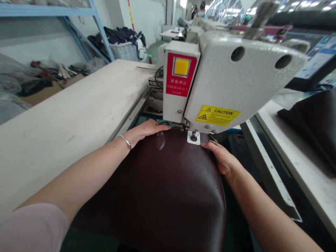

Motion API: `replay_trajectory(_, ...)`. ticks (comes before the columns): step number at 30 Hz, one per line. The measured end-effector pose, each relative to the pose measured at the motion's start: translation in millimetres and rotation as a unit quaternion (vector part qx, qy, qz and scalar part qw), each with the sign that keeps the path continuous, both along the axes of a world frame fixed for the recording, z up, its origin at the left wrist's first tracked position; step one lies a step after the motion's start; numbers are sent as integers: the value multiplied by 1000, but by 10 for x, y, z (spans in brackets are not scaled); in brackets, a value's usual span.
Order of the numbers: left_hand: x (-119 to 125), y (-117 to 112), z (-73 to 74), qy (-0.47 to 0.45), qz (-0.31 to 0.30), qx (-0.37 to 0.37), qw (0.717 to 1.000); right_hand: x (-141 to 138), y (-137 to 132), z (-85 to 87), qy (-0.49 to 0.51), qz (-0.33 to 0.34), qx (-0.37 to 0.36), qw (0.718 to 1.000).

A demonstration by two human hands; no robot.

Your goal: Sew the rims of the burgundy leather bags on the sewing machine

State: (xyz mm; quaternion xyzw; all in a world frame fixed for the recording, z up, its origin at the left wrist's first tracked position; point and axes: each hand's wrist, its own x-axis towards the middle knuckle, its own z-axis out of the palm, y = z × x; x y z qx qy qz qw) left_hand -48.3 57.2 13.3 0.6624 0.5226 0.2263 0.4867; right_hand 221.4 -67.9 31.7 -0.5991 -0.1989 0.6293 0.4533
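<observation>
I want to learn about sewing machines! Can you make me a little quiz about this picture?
1. True or false: both hands rest flat on the dark leather.
2. What colour is the button above the words EMERGENCY STOP?
3. Which hand wears a bracelet: A left, B right?

Key:
1. True: the left hand and right hand press on it, at the machine.
2. Yellow.
3. A.
</observation>
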Motion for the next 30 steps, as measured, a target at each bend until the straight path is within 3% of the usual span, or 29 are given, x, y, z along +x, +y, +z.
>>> replay_trajectory(6,-12,39,-18,17,0,-36,999,-12,84,-5,1,19,7,1000)
replay_trajectory(15,158,39,-48,19,-4,-21,1000,150,95,-28,5,24,33,999)
replay_trajectory(20,66,-54,-27,55,-15,-27,998,80,-26,-30,6,5,23,1000)
replay_trajectory(26,-6,25,-66,37,-13,-27,999,2,87,-51,32,14,25,999)
replay_trajectory(30,5,25,-49,52,-30,-41,997,19,84,-63,46,10,-14,999)
